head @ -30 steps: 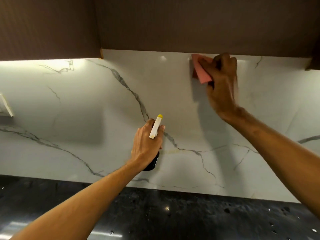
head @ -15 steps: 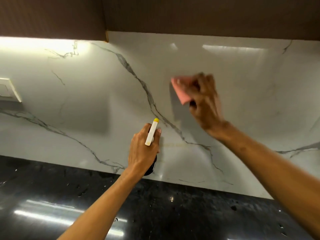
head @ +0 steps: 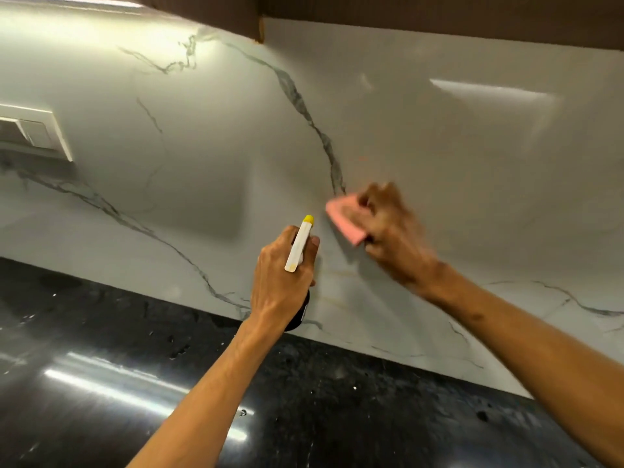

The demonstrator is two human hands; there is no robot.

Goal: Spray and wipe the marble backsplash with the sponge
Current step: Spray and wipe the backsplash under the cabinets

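Observation:
The white marble backsplash [head: 439, 170] with grey veins fills the wall ahead. My right hand [head: 393, 234] grips a pink sponge [head: 346, 219] and presses it against the marble near a dark vein; the hand is motion-blurred. My left hand [head: 282, 282] holds a spray bottle [head: 299, 246] with a white head and yellow nozzle tip pointing up toward the wall. The bottle's dark body shows below my palm. The sponge sits just right of the nozzle, apart from it.
A glossy black stone countertop [head: 304, 400] with water droplets runs below the backsplash. A white switch plate [head: 33, 133] sits on the wall at far left. Dark brown upper cabinets [head: 439, 15] overhang the top.
My right hand has swept the sponge down the marble from under the cabinet to mid-height, next to the spray nozzle. The left hand with the bottle stayed roughly in place.

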